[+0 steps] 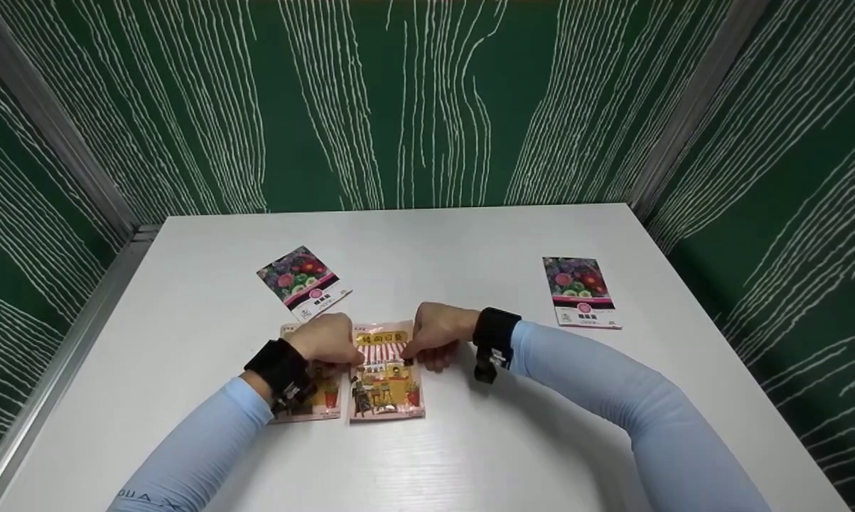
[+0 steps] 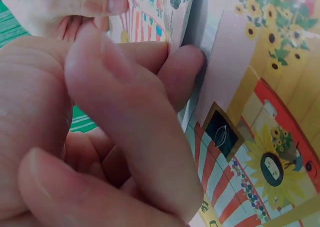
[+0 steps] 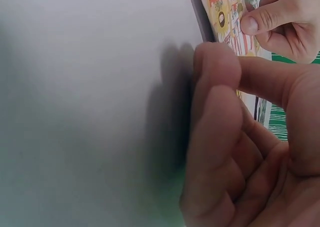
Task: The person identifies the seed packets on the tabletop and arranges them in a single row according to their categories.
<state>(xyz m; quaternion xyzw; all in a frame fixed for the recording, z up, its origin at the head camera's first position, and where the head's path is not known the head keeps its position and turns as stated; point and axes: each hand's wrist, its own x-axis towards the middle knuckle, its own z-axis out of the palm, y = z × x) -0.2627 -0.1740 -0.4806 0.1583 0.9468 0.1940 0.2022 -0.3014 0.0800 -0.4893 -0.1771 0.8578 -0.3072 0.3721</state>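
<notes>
A pink-bordered seed packet [image 1: 388, 391] with a red-and-white awning and sunflower pictures lies near the middle of the white table. My left hand [image 1: 327, 340] pinches its left edge, while my right hand [image 1: 438, 334] pinches the right edge, both at awning height. Just left of it is a matching sunflower packet [image 1: 330, 405], partly hidden under my left hand and wrist. That packet's printed front fills the right side of the left wrist view. In the right wrist view, the left thumb [image 3: 252, 24] presses on the held packet's front.
A flower seed packet [image 1: 305, 279] lies tilted behind my left hand, its lower end close to the matching sunflower packet. Another flower packet [image 1: 581, 290] rests at the table's right. Green panels [image 1: 441, 107] with white wavy lines stand behind the table and at both sides.
</notes>
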